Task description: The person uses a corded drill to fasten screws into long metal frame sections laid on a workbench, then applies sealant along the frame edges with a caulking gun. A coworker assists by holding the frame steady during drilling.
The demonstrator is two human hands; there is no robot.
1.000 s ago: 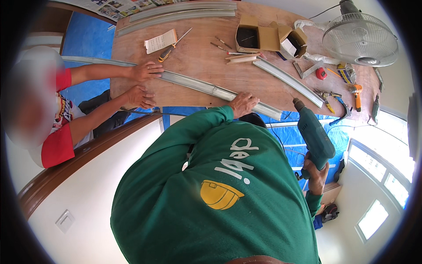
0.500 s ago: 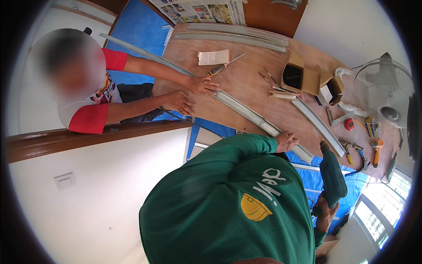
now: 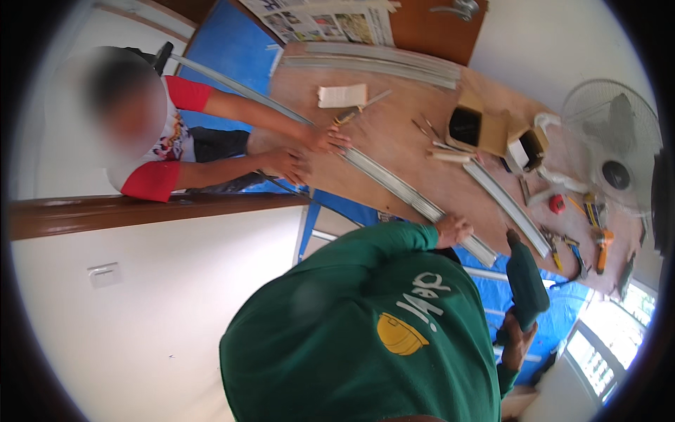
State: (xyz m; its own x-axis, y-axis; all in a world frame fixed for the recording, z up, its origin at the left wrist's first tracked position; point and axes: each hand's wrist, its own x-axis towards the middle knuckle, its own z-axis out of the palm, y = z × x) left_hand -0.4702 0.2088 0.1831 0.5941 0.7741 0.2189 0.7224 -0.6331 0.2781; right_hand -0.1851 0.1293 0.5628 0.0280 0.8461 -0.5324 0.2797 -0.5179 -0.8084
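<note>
My left hand (image 3: 453,231) is closed over a long silvery metal channel (image 3: 394,184), close to its near right end; what lies under the curled fingers is hidden. My right hand (image 3: 519,342) grips the handle of a dark green power drill (image 3: 527,281), low at the right by the table's edge. The drill's thin bit points up toward the tabletop and is apart from the channel. Across from me, another person's hand (image 3: 328,139) lies flat on the channel's far part, and that person's second hand (image 3: 288,166) rests at the table's left edge.
On the wooden table (image 3: 394,119) lie a shorter metal channel (image 3: 508,207), a screwdriver (image 3: 348,116), a paper (image 3: 342,96), open cardboard boxes (image 3: 467,123), a red tape measure (image 3: 557,204) and pliers (image 3: 554,254). A fan (image 3: 610,141) stands at the right. Blue sheeting (image 3: 555,309) covers the floor.
The whole view has shifted slightly. My left hand's fingers have curled up more over the channel. The drill stays in my right hand, nearly in the same place.
</note>
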